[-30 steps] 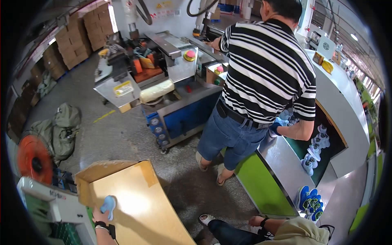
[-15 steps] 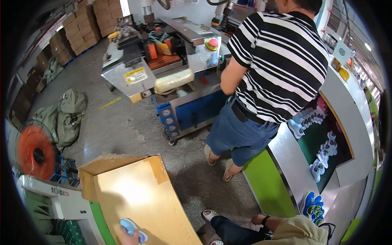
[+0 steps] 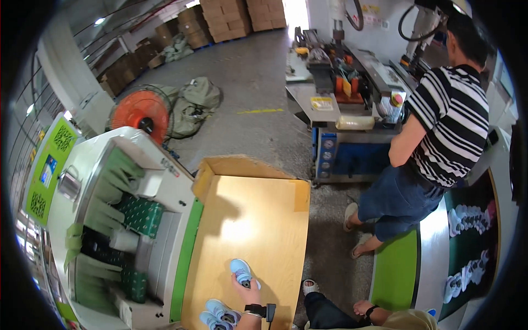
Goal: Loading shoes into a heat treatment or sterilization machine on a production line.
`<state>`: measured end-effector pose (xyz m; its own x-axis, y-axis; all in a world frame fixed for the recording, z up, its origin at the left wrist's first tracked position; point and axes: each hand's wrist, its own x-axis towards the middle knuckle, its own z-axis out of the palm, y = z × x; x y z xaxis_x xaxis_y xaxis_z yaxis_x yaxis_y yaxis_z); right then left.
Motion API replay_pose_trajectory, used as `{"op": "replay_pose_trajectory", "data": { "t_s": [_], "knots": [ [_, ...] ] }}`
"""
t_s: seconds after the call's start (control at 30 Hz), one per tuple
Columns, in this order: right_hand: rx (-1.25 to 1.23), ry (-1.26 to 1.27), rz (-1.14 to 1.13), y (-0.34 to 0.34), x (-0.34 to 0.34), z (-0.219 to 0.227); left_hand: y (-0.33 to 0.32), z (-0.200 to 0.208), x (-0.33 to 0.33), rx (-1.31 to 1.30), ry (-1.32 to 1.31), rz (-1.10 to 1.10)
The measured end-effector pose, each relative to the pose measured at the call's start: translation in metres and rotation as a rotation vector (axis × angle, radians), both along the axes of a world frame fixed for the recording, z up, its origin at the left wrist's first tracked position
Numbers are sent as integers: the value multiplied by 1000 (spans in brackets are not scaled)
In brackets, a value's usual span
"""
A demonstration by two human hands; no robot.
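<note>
My left hand [image 3: 245,292], with a black band and small device at its wrist, is closed around a light blue sneaker [image 3: 240,268]. It holds this shoe over the light wood-coloured tabletop [image 3: 264,220], toe pointing away from me; whether the sole touches the surface I cannot tell. Just left of my wrist, more light blue sneakers [image 3: 219,313] stand side by side on the same surface. My right hand [image 3: 362,308], also wearing a black wristband, hangs low beside my dark trouser leg. Its fingers look loosely curled, and nothing shows in them.
Left of the tabletop stands a white machine [image 3: 157,159] with green strip curtains. A person [image 3: 451,132] in a striped shirt stands ahead right, by a metal press machine [image 3: 352,148]. Sneakers [image 3: 467,220] line a green conveyor at right. Beyond are an orange fan [image 3: 140,118] and stacked cartons [image 3: 225,19].
My view has swung left, bringing the white machine and the other light blue sneakers into sight. My left hand still grips its sneaker. The striped-shirt person stays by the press.
</note>
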<state>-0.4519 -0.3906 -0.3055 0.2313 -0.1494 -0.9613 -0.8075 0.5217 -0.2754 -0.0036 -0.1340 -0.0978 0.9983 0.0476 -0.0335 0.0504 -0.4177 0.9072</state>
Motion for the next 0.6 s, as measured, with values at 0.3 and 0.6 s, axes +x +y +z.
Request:
{"op": "replay_pose_trajectory", "data": {
  "t_s": [0.3, 0.6],
  "knots": [
    [-333, 0, 296, 39, -10, 69, 48, -20, -63, 0, -9, 113],
    [-547, -49, 331, 136, -95, 60, 73, -33, -33, 47, -170, 21]
  ]
}}
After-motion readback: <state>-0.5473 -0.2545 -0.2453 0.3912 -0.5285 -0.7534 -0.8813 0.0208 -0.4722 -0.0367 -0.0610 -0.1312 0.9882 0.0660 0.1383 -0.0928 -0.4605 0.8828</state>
